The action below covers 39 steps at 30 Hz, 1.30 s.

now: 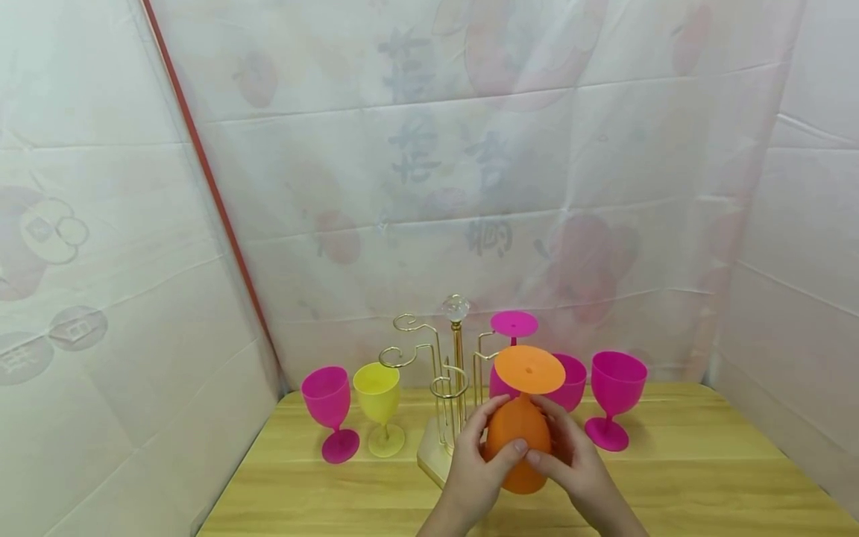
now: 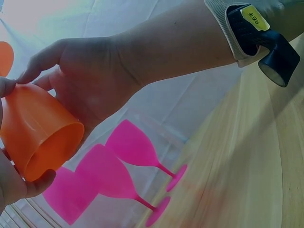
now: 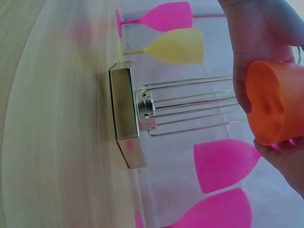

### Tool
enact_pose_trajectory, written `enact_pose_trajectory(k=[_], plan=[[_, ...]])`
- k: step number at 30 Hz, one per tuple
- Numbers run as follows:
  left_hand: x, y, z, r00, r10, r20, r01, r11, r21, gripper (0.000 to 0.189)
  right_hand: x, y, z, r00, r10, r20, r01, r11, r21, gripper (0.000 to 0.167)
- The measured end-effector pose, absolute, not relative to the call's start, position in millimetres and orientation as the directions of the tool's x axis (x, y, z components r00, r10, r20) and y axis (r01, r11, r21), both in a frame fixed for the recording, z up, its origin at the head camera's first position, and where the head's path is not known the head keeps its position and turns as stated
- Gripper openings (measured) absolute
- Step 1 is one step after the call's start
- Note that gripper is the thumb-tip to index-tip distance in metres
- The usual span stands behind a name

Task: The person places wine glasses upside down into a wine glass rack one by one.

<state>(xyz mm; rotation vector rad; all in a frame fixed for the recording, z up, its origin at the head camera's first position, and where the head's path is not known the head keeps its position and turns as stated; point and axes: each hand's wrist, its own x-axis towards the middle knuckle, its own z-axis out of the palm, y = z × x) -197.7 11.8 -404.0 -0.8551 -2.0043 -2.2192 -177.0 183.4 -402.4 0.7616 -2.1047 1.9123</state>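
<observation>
An orange plastic goblet (image 1: 518, 424) is upside down between my two hands, its round foot on top and its open rim facing downward. My left hand (image 1: 473, 464) grips the bowl from the left, and my right hand (image 1: 579, 464) grips it from the right. Both thumbs press on the near side of the bowl. Just behind stands a gold wire goblet rack (image 1: 458, 347) with a crystal knob and curled hooks. On its right side a pink goblet (image 1: 514, 324) hangs foot up, partly hidden by the orange one.
Left of the rack, a pink goblet (image 1: 327, 399) and a yellow goblet (image 1: 377, 395) stand upright on the wooden table (image 1: 302, 496). Two more upright pink goblets are at the right, the outer goblet (image 1: 617, 384) fully visible. A pale printed cloth (image 1: 403, 261) hangs behind.
</observation>
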Motion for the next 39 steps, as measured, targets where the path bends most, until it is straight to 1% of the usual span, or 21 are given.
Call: enact_pose_trajectory(k=[3, 8, 10, 14, 18, 25, 34, 39], plan=[[-198, 12, -404, -0.848, 0.334, 0.412, 0.374, -0.175, 0.911, 0.046, -177, 184, -401, -0.852, -0.223, 0.473, -0.488, 0.011, -0.873, 0.053], [-200, 14, -407, -0.838, 0.33, 0.434, 0.391, -0.193, 0.9, 0.045, -178, 182, -398, -0.874, -0.107, 0.474, -0.484, 0.106, -0.869, 0.043], [-201, 15, -408, -0.835, 0.327, 0.441, 0.397, -0.196, 0.897, 0.046, -179, 180, -396, -0.868, -0.076, 0.491, -0.496, 0.13, -0.858, 0.04], [-203, 15, -411, -0.837, 0.327, 0.439, 0.394, -0.198, 0.898, 0.046, -183, 177, -392, -0.845, -0.047, 0.533, -0.534, 0.134, -0.835, 0.037], [-204, 15, -412, -0.837, 0.328, 0.437, 0.39, -0.201, 0.899, 0.046, -187, 174, -387, -0.837, -0.014, 0.547, -0.543, 0.147, -0.827, 0.035], [-204, 17, -413, -0.827, 0.33, 0.455, 0.403, -0.215, 0.89, 0.046, -195, 171, -382, -0.839, -0.02, 0.544, -0.542, 0.135, -0.83, 0.033], [-206, 13, -414, -0.865, 0.317, 0.389, 0.351, -0.171, 0.921, 0.045, -199, 165, -381, -0.867, -0.001, 0.498, -0.494, 0.122, -0.861, 0.029], [-207, 12, -412, -0.876, 0.298, 0.38, 0.349, -0.154, 0.924, 0.045, -203, 163, -382, -0.877, -0.002, 0.481, -0.479, 0.099, -0.872, 0.027]])
